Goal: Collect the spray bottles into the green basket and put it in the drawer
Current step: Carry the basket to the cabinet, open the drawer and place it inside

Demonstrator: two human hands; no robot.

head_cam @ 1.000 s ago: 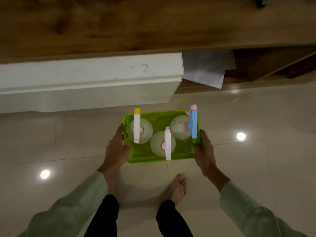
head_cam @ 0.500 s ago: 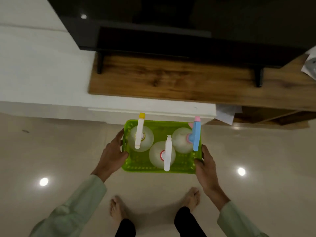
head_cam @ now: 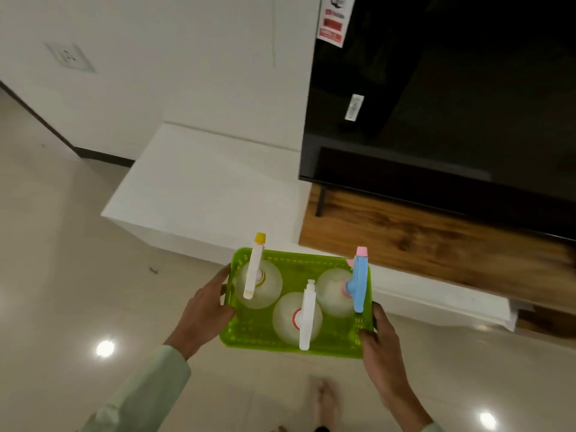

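Observation:
I hold the green basket level above the floor, in front of a low cabinet. My left hand grips its left rim and my right hand grips its right rim. Three clear spray bottles stand upright inside: one with a yellow-tipped white trigger at the left, one with a white trigger and red collar in the front middle, and one with a blue and pink trigger at the right. No open drawer shows in this view.
A low white cabinet stands ahead on the left, joined to a wooden top on the right. A large black TV stands on the wood. Glossy floor tiles spread to the left. My bare foot is below the basket.
The view has risen and swung left, from the cabinet front up to the wall and TV. The basket stays held in both hands, with the bottles unmoved inside.

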